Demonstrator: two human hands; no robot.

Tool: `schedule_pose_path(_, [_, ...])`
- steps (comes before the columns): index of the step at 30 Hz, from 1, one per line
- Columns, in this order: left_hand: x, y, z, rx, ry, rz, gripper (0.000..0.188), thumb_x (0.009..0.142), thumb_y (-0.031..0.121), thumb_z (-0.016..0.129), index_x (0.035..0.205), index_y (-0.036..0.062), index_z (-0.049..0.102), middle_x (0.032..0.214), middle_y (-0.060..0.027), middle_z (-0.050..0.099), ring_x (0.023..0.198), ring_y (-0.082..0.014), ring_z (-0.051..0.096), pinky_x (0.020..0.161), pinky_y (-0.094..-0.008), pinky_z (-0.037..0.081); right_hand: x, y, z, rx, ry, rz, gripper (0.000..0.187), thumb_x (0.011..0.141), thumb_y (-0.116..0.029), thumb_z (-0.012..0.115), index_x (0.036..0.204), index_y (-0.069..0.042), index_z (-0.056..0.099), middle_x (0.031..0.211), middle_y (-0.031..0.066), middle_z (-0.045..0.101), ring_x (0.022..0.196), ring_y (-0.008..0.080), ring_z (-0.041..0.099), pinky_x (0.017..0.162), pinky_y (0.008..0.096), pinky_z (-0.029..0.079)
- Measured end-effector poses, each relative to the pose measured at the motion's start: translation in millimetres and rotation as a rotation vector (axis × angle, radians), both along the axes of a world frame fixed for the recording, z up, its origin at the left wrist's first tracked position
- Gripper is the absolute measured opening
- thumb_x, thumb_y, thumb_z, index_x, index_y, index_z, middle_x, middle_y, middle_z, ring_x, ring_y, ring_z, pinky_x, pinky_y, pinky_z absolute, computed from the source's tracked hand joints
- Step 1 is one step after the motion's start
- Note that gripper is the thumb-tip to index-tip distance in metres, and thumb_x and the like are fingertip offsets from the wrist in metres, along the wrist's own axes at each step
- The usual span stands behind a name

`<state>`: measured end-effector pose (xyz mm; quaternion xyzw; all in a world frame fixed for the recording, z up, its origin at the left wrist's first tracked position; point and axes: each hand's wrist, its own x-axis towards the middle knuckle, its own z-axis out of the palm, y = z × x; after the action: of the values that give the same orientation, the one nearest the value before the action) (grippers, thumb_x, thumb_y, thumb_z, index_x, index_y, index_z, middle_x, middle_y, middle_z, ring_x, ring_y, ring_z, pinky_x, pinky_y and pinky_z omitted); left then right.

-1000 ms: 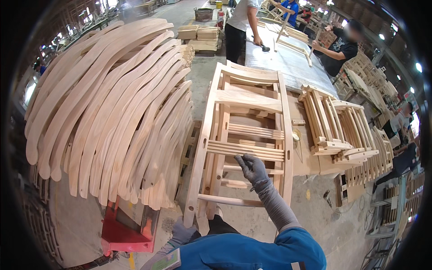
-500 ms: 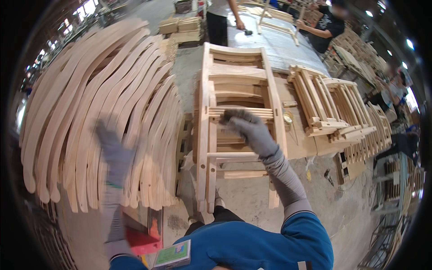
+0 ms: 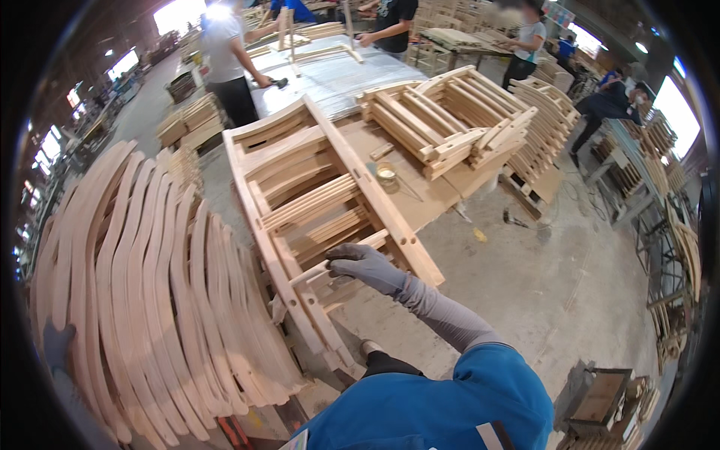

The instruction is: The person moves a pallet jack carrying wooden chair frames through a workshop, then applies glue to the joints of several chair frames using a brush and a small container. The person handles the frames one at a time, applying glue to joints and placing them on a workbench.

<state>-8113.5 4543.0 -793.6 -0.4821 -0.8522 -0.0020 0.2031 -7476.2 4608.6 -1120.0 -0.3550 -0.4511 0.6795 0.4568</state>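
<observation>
Wooden frames [image 3: 360, 177] look assembled; curved pieces [image 3: 161, 285] lie loose. Right hand [image 3: 367, 268] curves over a rung [image 3: 308, 273], left hand [image 3: 57, 346] beside curved pieces; grips unclear.

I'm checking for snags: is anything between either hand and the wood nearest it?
Nothing visible is. The right hand is at a round rung of the wooden frame. The left hand is at the outer side of the curved wooden pieces; whether it touches them is unclear near the dark rim.

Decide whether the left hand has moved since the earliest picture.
Yes: the left hand went leftward, judged against the curved wooden pieces, to their left edge.
</observation>
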Motion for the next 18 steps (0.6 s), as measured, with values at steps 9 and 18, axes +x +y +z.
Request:
schedule_pose_path(9, [38,-95,13,-0.057,0.104,0.029,0.069,0.067,0.051,0.065,0.11,-0.0006,0.052,0.105,-0.0252,0.058,0.101,-0.0387,0.054,0.086,-0.0429,0.044,-26,-60,18,0.008,-0.141,0.057,0.035,0.087,-0.012,0.058,0.115,0.007,0.051,0.104,0.0144,0.06,0.091,0.0183,0.061,0.08,0.0269,0.05])
schedule_pose_path(18, [100,-328,-15,-0.003,0.026,0.221,0.063,0.066,0.035,0.07,0.115,0.0011,0.05,0.097,-0.0221,0.06,0.09,-0.0342,0.06,0.078,-0.042,0.047,-112,-53,91,0.232,-0.091,0.251,0.03,0.089,-0.009,0.055,0.114,0.006,0.052,0.101,0.0139,0.062,0.089,0.0185,0.062,0.075,0.0296,0.053])
